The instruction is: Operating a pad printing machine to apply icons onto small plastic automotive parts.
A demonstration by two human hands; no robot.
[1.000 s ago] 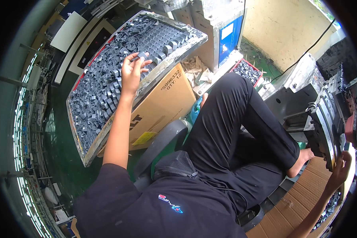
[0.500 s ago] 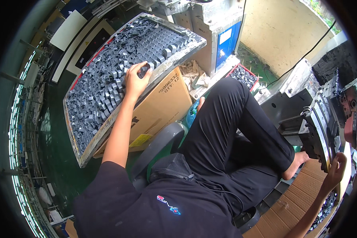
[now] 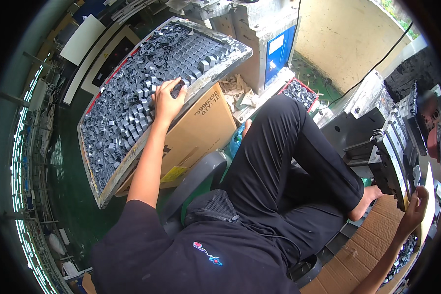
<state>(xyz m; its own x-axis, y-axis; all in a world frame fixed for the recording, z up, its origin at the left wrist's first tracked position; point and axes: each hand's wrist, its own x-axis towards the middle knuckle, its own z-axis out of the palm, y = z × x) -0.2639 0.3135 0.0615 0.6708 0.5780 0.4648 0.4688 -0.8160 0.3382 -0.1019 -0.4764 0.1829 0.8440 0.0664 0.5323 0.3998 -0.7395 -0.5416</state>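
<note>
Brown cardboard box [image 3: 196, 132] under the parts tray, yellow label [image 3: 174, 173] low on it

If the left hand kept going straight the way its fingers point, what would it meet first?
Probably more of the small dark grey parts heaped in the tray; the left hand already rests on them, fingers pointing toward the tray's far rim. Depth is unclear.

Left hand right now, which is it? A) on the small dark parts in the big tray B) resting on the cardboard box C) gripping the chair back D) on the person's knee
A: the left hand lies on the dark grey parts heaped in the big tray, fingers closing around one; the cardboard box sits below the tray, untouched.
</note>
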